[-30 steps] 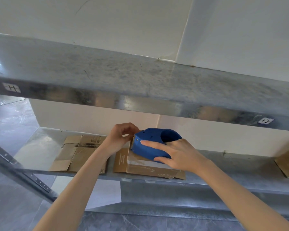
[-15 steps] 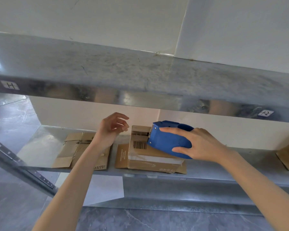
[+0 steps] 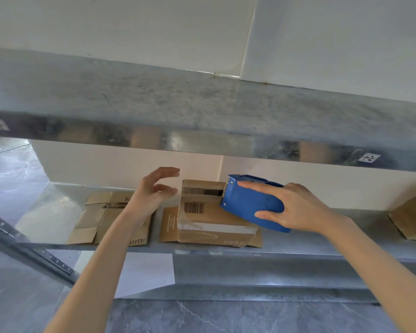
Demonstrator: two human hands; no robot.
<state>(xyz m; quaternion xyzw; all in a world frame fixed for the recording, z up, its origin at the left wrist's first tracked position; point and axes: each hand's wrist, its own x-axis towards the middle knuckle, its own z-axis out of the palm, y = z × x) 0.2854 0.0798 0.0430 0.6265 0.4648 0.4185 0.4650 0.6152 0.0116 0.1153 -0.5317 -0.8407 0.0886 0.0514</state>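
Presently, the right hand (image 3: 296, 207) grips the blue plastic tape dispenser (image 3: 252, 205), one finger stretched along its upper side and the thumb against its lower side. The dispenser sits tilted on the right part of the small brown cardboard box (image 3: 202, 222) (barcode label facing up), its toothed end at the box's top seam. The box stands near the front edge of the grey metal shelf (image 3: 322, 241). The left hand (image 3: 151, 193) hovers just left of the box, fingers loosely spread, holding nothing. A flattened brown cardboard sheet (image 3: 101, 217) lies toward the shelf's left end.
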